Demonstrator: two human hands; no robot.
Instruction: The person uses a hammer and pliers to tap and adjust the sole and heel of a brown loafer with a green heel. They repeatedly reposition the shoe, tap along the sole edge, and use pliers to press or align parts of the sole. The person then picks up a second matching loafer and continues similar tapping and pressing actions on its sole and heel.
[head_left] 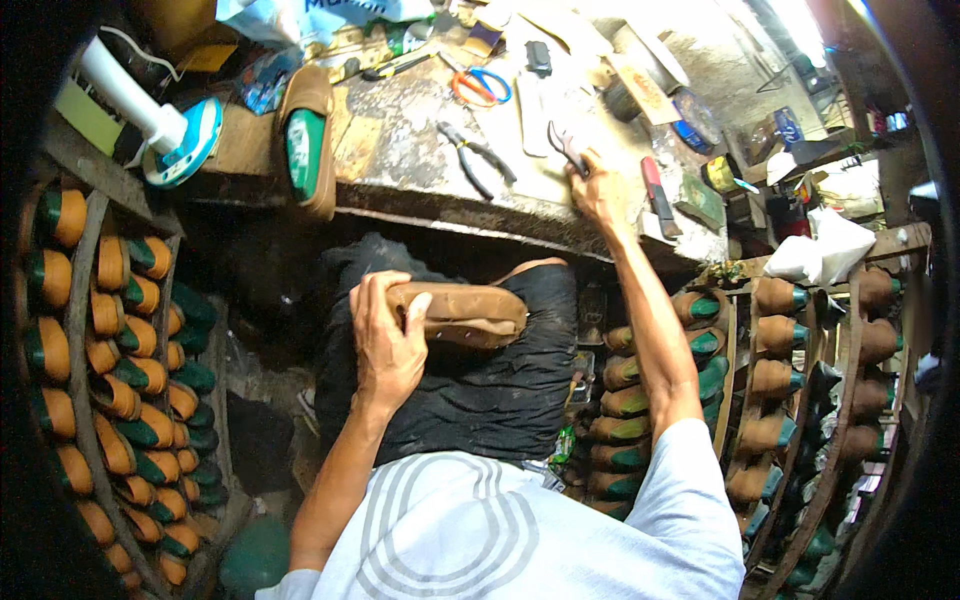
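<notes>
My left hand [388, 340] is closed around a brown shoe [465, 305], which lies on its side over my dark-clothed lap. The thumb presses on the shoe's near face, and the fingers wrap over its left end. Out on the workbench, my right hand [602, 193] has its fingers closed on the handle of dark metal pincers [563, 143]. The jaws point up and away to the left. Left of them lie pliers with black handles [478, 162]. A second brown shoe [308, 140], with a green patch on its underside, rests at the bench edge.
The worn workbench [400, 140] holds orange-and-blue scissors [478, 87], a red-handled tool [656, 195] and a blue round tin [695, 120]. A white lamp-like stand [160, 130] is at the left. Shoe racks [90, 300] flank me, packed with brown-and-green shoes.
</notes>
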